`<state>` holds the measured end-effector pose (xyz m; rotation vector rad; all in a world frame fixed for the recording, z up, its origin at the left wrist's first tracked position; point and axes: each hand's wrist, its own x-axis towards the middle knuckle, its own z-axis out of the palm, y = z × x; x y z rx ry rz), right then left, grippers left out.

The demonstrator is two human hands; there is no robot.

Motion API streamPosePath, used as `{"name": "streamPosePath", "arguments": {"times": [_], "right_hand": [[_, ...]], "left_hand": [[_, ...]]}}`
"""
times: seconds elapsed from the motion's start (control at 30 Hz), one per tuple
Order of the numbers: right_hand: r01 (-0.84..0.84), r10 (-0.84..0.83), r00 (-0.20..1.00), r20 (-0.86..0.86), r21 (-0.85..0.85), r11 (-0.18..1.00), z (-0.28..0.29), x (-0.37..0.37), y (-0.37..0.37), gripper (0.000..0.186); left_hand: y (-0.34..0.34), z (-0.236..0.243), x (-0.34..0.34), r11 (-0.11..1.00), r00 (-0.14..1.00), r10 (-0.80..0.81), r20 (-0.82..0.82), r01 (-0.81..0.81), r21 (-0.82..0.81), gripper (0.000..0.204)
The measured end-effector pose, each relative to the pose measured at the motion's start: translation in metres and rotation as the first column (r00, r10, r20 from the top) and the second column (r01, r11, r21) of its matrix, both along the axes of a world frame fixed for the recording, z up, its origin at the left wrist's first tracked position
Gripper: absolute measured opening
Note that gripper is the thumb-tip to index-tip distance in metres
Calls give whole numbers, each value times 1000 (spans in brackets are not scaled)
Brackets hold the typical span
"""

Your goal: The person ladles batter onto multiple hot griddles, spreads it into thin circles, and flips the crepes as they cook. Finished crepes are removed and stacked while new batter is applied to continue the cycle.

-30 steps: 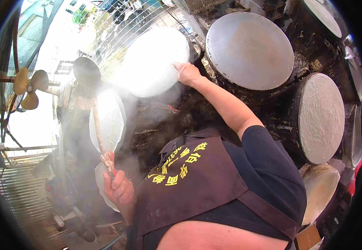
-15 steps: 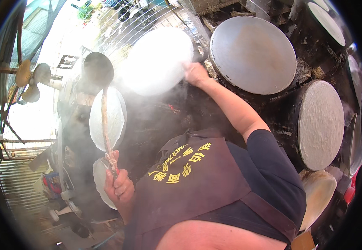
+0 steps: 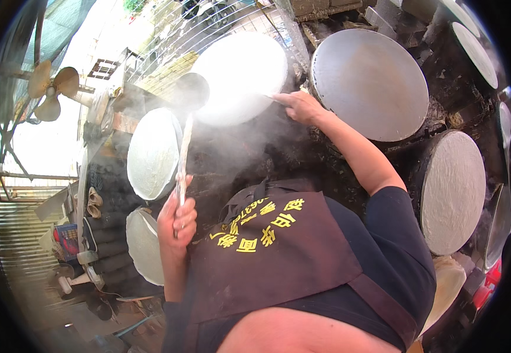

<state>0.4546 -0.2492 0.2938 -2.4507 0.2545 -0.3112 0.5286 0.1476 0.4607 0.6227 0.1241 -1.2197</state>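
My left hand [image 3: 177, 220] is wrapped round the pale, worn wooden handle of a ladle. The round grey bowl of the ladle [image 3: 189, 92] is up in the steam, overlapping the left edge of a bright white round pan [image 3: 246, 70]. At that pan's right side, my right hand [image 3: 304, 107] reaches in with the fingers drawn together and the index finger stretched over the white surface. A thin dark sliver shows past the fingertip; what it is I cannot make out. Steam blurs the area between the hands.
A grey round pan [image 3: 370, 85] stands right of my right hand. Round pans with white layers [image 3: 452, 191] line the right side. Two white rounds [image 3: 152, 154] lie beside my left hand. A fan [image 3: 51, 91] and a wire fence [image 3: 167, 65] are beyond.
The ladle has swung right, from beside the white pan to over its edge. My left hand has risen slightly. My right hand's index finger now extends over the pan. The whole view has shifted.
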Motion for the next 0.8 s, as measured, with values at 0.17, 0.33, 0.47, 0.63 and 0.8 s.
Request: {"name": "streamPosePath", "arguments": {"times": [0.17,0.33,0.47,0.63,0.8], "right_hand": [[314,-328,945,5,268,911,-25,-18,32,52],[176,-244,943,228,283,943,-42,-8,80,52],[343,-378,919,-111,698,628,5,-23,94,51],[290,-324,933,-156,860,420,-21,-27,122,56],[141,-217,975,58,593,793,-27,-20,149,55]], "left_hand": [[-34,-37,51,969,989,22,143,-56,240,31],[-95,-53,74,803,863,-119,491,-208,559,29],[-119,-49,80,719,735,-296,610,-249,649,24],[-144,-44,53,776,766,-315,560,-132,617,13],[-185,-25,0,893,977,19,214,-113,435,10]]}}
